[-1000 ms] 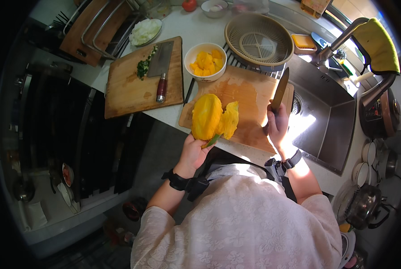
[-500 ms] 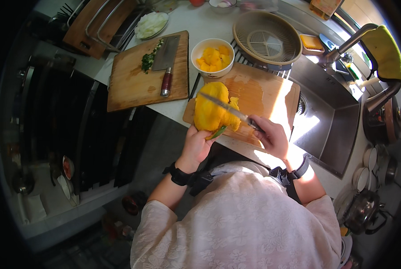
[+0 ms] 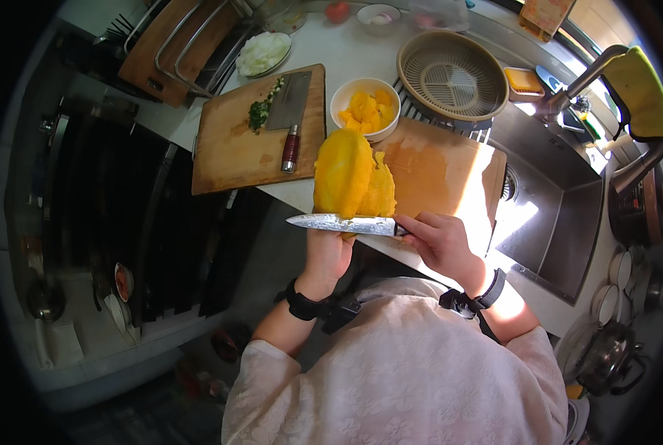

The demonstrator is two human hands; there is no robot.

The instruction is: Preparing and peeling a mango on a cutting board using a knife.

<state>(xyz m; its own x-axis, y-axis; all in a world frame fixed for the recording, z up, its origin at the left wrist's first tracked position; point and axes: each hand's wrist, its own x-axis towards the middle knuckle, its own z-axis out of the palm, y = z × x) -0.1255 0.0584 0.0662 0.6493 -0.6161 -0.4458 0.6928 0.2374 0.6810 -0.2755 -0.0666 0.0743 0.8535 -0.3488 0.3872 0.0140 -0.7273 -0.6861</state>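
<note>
My left hand (image 3: 327,256) is closed around the lower end of a large peeled mango (image 3: 341,172). The fruit stands up over the front edge of a wooden cutting board (image 3: 428,178), with a flap of flesh hanging out on its right side. In my right hand (image 3: 444,243) is the dark handle of a kitchen knife (image 3: 353,225). Its blade points left and lies across the mango's base, just above my left fingers, which it partly hides. Behind the fruit, a white bowl (image 3: 334,113) holds cut mango pieces (image 3: 368,110).
On the left, another cutting board (image 3: 224,144) carries a cleaver (image 3: 291,102) and chopped greens (image 3: 258,116). A plate of pale sliced vegetable (image 3: 263,53) stands behind it. A beige colander (image 3: 454,78) sits beyond the right board. To the right is a steel sink (image 3: 550,222) with a faucet (image 3: 587,78).
The knife has swung from slanting across the mango's upper part to lying level at its base. My right hand has come down slightly, and the side flap of flesh looks larger.
</note>
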